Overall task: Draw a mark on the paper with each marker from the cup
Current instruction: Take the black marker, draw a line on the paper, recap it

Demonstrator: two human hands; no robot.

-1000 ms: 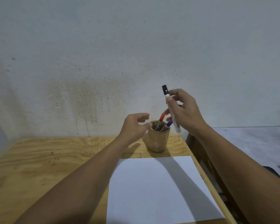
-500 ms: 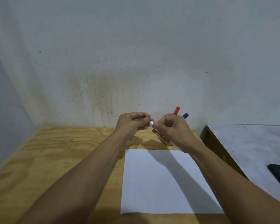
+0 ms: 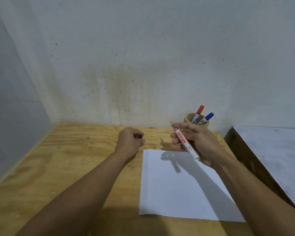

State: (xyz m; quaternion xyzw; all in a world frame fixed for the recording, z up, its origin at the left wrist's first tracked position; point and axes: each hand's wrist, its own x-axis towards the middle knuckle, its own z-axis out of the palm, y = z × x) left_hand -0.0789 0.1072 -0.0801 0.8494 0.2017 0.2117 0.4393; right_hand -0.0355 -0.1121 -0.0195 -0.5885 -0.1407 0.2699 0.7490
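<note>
Uncapped marker (image 3: 185,144) in right hand (image 3: 197,143), tip up-left, above far edge of paper (image 3: 179,188).
Fingers wrapped on barrel, long axis diagonal; left hand (image 3: 129,142) fisted, prob. on cap; two more markers in cup (image 3: 188,119).

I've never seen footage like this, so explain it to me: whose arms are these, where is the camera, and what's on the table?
This is one wide-angle camera worn on a person's head, looking down at their own bare hands. No machine is involved. On the wooden table lies a blank white paper. At the back, a wooden cup holds a red-capped marker and a blue-capped marker. The right hand holds an uncapped marker, tip up. The left hand is closed in a grip on something small and dark, probably its cap.
</note>
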